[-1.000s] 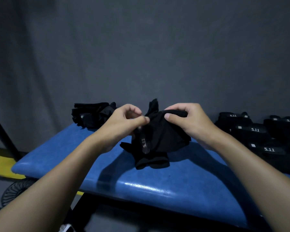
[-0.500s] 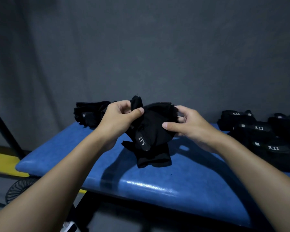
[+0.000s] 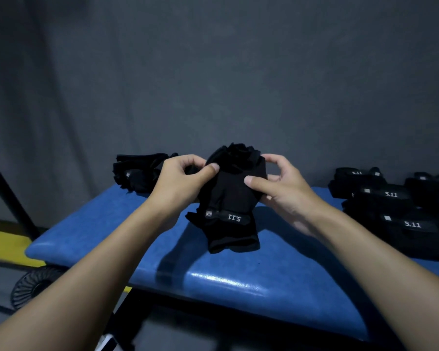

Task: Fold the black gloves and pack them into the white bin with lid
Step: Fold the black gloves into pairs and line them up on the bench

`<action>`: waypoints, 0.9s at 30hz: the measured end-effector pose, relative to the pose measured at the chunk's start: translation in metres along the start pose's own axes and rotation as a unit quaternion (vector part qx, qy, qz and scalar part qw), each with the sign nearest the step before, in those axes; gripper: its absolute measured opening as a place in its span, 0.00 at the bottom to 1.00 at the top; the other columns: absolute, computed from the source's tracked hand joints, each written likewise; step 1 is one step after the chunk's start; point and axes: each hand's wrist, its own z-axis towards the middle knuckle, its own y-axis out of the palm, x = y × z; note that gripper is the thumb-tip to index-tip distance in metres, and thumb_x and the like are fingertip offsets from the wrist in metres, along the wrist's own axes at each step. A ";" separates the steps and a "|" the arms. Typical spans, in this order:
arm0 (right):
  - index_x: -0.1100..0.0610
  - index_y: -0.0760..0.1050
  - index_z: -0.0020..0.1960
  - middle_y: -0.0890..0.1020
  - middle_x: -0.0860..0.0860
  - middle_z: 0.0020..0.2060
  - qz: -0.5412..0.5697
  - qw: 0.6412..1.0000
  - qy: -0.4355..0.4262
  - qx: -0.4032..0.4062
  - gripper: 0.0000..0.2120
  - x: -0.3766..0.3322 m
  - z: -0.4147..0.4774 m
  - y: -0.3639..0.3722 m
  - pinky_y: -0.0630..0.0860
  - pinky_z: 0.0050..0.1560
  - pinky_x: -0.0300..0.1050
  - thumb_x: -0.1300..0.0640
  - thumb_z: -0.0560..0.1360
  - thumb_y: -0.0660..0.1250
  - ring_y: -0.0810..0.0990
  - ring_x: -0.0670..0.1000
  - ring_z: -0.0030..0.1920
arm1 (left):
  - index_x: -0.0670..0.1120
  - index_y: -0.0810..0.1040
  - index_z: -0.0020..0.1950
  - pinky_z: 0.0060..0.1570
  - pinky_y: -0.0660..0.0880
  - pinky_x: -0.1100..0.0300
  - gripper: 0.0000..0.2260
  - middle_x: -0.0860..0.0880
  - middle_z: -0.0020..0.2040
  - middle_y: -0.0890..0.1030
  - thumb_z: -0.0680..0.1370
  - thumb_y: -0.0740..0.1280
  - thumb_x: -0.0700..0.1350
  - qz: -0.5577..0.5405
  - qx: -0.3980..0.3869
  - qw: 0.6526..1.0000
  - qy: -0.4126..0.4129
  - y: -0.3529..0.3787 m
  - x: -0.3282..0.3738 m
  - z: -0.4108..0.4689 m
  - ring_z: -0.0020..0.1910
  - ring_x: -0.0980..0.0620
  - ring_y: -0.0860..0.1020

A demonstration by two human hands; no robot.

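Note:
A pair of black gloves (image 3: 232, 198) with a "5.11" wrist strap stands bunched above the blue padded bench (image 3: 238, 282). My left hand (image 3: 181, 182) pinches the gloves' upper left side, thumb on the front. From the right my right hand (image 3: 276, 186) grips them, its thumb pressed on the front and its fingers curled behind. The cuffs hang down and touch the bench. The white bin is not in view.
A loose heap of black gloves (image 3: 140, 172) lies at the bench's back left. Several folded "5.11" gloves (image 3: 395, 209) are stacked on the right. A dark grey curtain hangs behind. A round black fan (image 3: 33, 286) sits on the floor at lower left.
The gloves have turned so the strap lies level and faces me. Their fingers are now bunched at the top. Both hands have shifted up along the sides.

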 end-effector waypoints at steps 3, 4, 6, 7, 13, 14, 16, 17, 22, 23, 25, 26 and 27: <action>0.49 0.64 0.69 0.85 0.60 0.50 -0.036 0.999 0.006 -0.039 0.29 0.003 -0.003 0.000 0.81 0.42 0.41 0.65 0.74 0.71 0.86 0.54 0.47 | 0.41 0.79 0.42 0.34 0.78 0.57 0.08 0.45 0.35 0.79 0.79 0.70 0.44 -0.041 0.017 0.999 -0.029 -0.001 -0.001 0.001 0.34 0.49 0.77; 0.47 0.63 0.69 0.86 0.59 0.49 -0.051 0.998 0.001 -0.044 0.30 0.004 -0.004 0.001 0.79 0.40 0.40 0.65 0.74 0.71 0.86 0.52 0.44 | 0.41 0.78 0.41 0.36 0.78 0.55 0.09 0.44 0.35 0.79 0.79 0.69 0.44 -0.047 0.018 0.998 -0.036 -0.001 -0.002 0.001 0.35 0.47 0.77; 0.45 0.63 0.68 0.86 0.59 0.48 -0.065 0.997 -0.013 -0.046 0.31 0.006 -0.003 0.000 0.80 0.40 0.42 0.67 0.75 0.70 0.85 0.52 0.43 | 0.40 0.78 0.42 0.37 0.79 0.53 0.09 0.42 0.37 0.79 0.80 0.68 0.44 -0.036 0.017 0.998 -0.044 -0.002 -0.005 0.001 0.37 0.46 0.77; 0.45 0.63 0.68 0.85 0.59 0.49 -0.074 0.996 -0.022 -0.043 0.30 0.007 -0.002 0.000 0.80 0.40 0.44 0.68 0.75 0.70 0.84 0.53 0.42 | 0.40 0.78 0.44 0.37 0.80 0.52 0.08 0.43 0.38 0.79 0.80 0.68 0.43 -0.014 0.019 0.999 -0.039 -0.002 -0.007 0.001 0.38 0.46 0.78; 0.48 0.72 0.49 0.80 0.55 0.47 -0.197 0.979 -0.052 -0.006 0.14 0.016 0.004 0.001 0.72 0.38 0.42 0.66 0.74 0.70 0.78 0.52 0.43 | 0.45 0.70 0.47 0.34 0.68 0.57 0.08 0.44 0.37 0.74 0.78 0.67 0.35 0.114 -0.003 0.993 0.026 -0.010 -0.016 0.001 0.35 0.49 0.69; 0.50 0.75 0.47 0.80 0.53 0.46 -0.228 0.972 -0.052 -0.005 0.10 0.018 0.005 0.001 0.71 0.39 0.42 0.64 0.74 0.70 0.77 0.51 0.43 | 0.45 0.73 0.45 0.34 0.69 0.58 0.07 0.45 0.37 0.76 0.78 0.67 0.34 0.129 -0.012 0.991 0.029 -0.011 -0.017 0.001 0.35 0.49 0.71; 0.54 0.79 0.46 0.80 0.50 0.42 -0.251 0.967 -0.027 -0.009 0.04 0.019 0.004 0.003 0.70 0.35 0.39 0.62 0.75 0.71 0.75 0.48 0.37 | 0.46 0.81 0.45 0.37 0.76 0.61 0.07 0.46 0.41 0.81 0.78 0.68 0.35 0.152 -0.023 0.988 0.020 -0.013 -0.020 0.000 0.37 0.52 0.76; 0.55 0.80 0.48 0.80 0.51 0.41 -0.252 0.968 -0.010 -0.014 0.02 0.020 0.004 0.005 0.71 0.32 0.38 0.61 0.75 0.71 0.75 0.47 0.34 | 0.47 0.83 0.48 0.42 0.79 0.59 0.06 0.44 0.45 0.83 0.78 0.69 0.37 0.156 -0.029 0.987 0.009 -0.014 -0.022 0.001 0.39 0.52 0.79; 0.57 0.79 0.54 0.81 0.52 0.40 -0.296 0.954 0.021 -0.039 0.09 0.019 -0.001 0.011 0.75 0.34 0.36 0.55 0.75 0.72 0.77 0.45 0.33 | 0.46 0.81 0.60 0.39 0.78 0.66 0.14 0.47 0.51 0.82 0.75 0.74 0.41 0.180 -0.062 0.982 -0.016 -0.019 -0.029 0.001 0.34 0.59 0.81; 0.56 0.79 0.53 0.81 0.50 0.40 -0.310 0.950 0.024 -0.044 0.09 0.019 -0.001 0.011 0.74 0.34 0.35 0.55 0.75 0.72 0.77 0.44 0.32 | 0.46 0.80 0.62 0.36 0.77 0.67 0.15 0.47 0.51 0.82 0.75 0.74 0.41 0.186 -0.068 0.980 -0.015 -0.019 -0.029 0.000 0.32 0.60 0.81; 0.53 0.78 0.54 0.81 0.48 0.40 -0.346 0.936 0.034 -0.050 0.10 0.019 -0.001 0.012 0.72 0.32 0.33 0.54 0.74 0.72 0.76 0.42 0.30 | 0.45 0.79 0.64 0.35 0.77 0.67 0.17 0.48 0.53 0.81 0.76 0.73 0.40 0.203 -0.076 0.976 -0.010 -0.018 -0.031 -0.001 0.32 0.59 0.81; 0.53 0.78 0.55 0.81 0.48 0.41 -0.362 0.930 0.037 -0.050 0.11 0.019 -0.002 0.012 0.71 0.32 0.33 0.53 0.74 0.72 0.77 0.42 0.32 | 0.45 0.78 0.65 0.35 0.77 0.67 0.18 0.49 0.53 0.81 0.76 0.73 0.40 0.213 -0.078 0.974 -0.005 -0.017 -0.033 -0.001 0.33 0.59 0.81; 0.53 0.78 0.56 0.82 0.49 0.43 -0.371 0.927 0.038 -0.048 0.12 0.019 -0.002 0.011 0.72 0.33 0.34 0.53 0.74 0.73 0.77 0.42 0.34 | 0.46 0.78 0.66 0.35 0.76 0.69 0.19 0.50 0.51 0.82 0.76 0.73 0.40 0.224 -0.079 0.971 0.000 -0.016 -0.034 -0.001 0.33 0.61 0.80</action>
